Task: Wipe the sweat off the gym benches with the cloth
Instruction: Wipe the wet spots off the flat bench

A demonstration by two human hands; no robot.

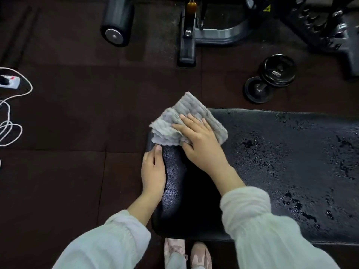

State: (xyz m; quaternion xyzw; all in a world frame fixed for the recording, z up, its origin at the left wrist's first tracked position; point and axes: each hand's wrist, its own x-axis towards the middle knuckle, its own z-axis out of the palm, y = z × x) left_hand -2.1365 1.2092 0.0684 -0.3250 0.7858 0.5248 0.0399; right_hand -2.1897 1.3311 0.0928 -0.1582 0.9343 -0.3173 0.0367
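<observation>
Two hands worked at the left end of the black padded gym bench (272,162) that filled the lower right of the frame. The right hand (200,138) lay flat with fingers spread, pressing a grey ribbed cloth (174,123) onto the far left corner of the pad, near the centre of the frame; part of the cloth hung past the pad's edge. The left hand (153,171) gripped the bench's left edge, thumb on top. Wet droplets glistened across the pad to the right of the cloth. A black dumbbell (270,78) lay on the dark floor in the upper right, and a white cable (11,121) coiled at the left edge.
</observation>
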